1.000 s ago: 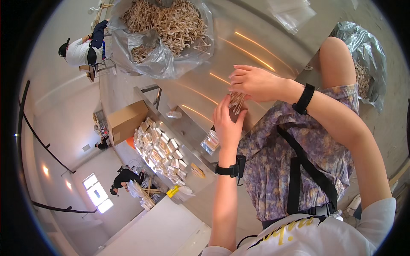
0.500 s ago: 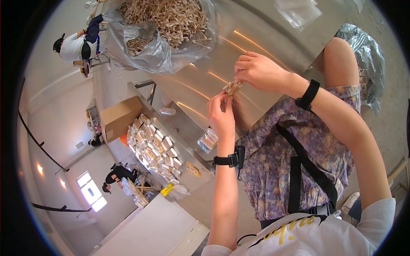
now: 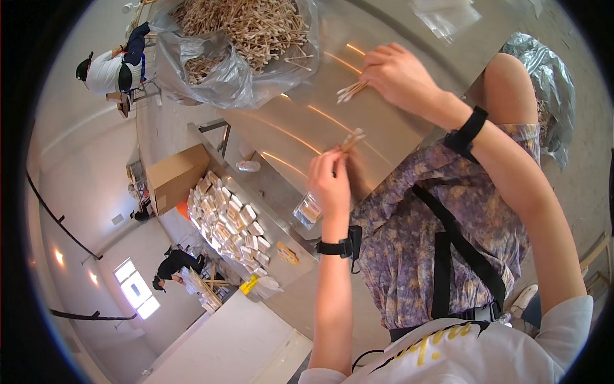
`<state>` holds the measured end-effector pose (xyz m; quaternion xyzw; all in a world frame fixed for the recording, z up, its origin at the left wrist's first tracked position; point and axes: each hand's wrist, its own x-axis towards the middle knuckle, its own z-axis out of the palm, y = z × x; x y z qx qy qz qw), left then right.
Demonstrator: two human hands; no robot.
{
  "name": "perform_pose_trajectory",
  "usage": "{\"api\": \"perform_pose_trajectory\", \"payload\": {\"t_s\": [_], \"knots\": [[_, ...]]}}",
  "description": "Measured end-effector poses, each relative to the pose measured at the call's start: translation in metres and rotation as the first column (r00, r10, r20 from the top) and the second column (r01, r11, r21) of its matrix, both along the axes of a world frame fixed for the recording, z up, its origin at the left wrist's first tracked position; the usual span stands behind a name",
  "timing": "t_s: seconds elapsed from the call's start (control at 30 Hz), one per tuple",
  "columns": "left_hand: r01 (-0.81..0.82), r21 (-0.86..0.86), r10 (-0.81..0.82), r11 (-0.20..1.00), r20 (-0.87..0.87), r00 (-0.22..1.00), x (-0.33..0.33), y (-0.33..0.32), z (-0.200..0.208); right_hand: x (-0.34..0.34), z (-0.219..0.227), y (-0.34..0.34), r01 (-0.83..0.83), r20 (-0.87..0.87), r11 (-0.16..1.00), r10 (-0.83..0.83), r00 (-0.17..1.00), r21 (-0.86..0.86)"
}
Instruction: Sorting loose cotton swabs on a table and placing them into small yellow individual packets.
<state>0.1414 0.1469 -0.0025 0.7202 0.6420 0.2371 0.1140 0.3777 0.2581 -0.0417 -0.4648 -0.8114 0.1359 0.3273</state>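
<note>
Between the fingers of my left hand (image 3: 329, 176) is a small bunch of cotton swabs (image 3: 352, 138), its pale tips pointing up and to the right. Farther off and to the right, my right hand (image 3: 396, 72) pinches a second small bunch of cotton swabs (image 3: 351, 92), tips toward the left. Both hands are above the shiny metal tabletop (image 3: 288, 125), apart from each other. A big clear plastic bag (image 3: 240, 89) lies open at the far left, heaped with loose cotton swabs (image 3: 256, 29). Beside my left wrist lies a small clear packet of swabs (image 3: 308, 210).
To the left, a surface carries a pile of packed swabs (image 3: 230, 221) and a cardboard box (image 3: 179, 178). Clear plastic bags (image 3: 446, 18) lie at the far right. Another plastic bag (image 3: 543, 83) is beside my knee. Several people work in the background.
My hands were together at one bunch. Now they are apart: my right hand has moved up and away with some swabs, while my left keeps the others lower down.
</note>
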Motion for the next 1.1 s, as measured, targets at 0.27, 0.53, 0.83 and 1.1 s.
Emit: {"api": "perform_pose_trajectory", "payload": {"t_s": [0.27, 0.53, 0.83, 1.1], "knots": [[-0.086, -0.007, 0.084, 0.996, -0.152, 0.985, 0.034, -0.001, -0.001, -0.025, 0.002, -0.028, -0.297, -0.199, 0.953, 0.282, 0.939, -0.053], [0.07, -0.048, -0.083, 0.996, -0.359, 0.93, 0.064, 0.011, -0.033, -0.009, 0.012, -0.019, -0.026, -0.292, 0.974, -0.042, 0.956, -0.226], [-0.033, -0.074, 0.005, 0.997, -0.359, 0.933, 0.058, 0.063, -0.035, -0.019, 0.006, -0.02, 0.001, -0.279, 0.989, -0.042, 0.959, -0.146], [-0.047, -0.096, 0.011, 0.994, -0.347, 0.938, 0.083, 0.011, -0.038, -0.012, -0.004, -0.016, -0.128, -0.114, 0.988, 0.117, 0.987, -0.092]]}}
